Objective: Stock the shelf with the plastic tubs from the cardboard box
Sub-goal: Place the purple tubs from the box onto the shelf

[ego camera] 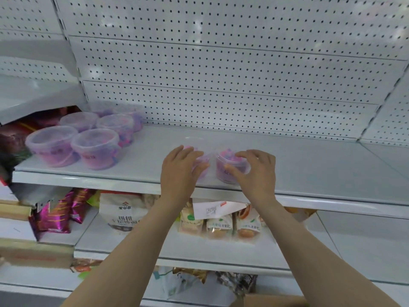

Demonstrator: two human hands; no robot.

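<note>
Two clear plastic tubs with pink and purple contents stand side by side near the front edge of the grey shelf [309,165]. My left hand [179,171] covers the left tub [202,161], fingers curled over its lid. My right hand [256,171] grips the right tub [230,171] from its right side, thumb on the front wall. Several more tubs [95,149] of the same kind stand grouped at the shelf's left end. A corner of the cardboard box [274,301] shows at the bottom edge.
White pegboard [221,74] backs the shelf. The shelf below holds snack packets [219,227], a white bag [124,213] and magenta foil packs [55,216]. More bags [199,278] lie on the lowest level. Cartons [33,253] are stacked at the left.
</note>
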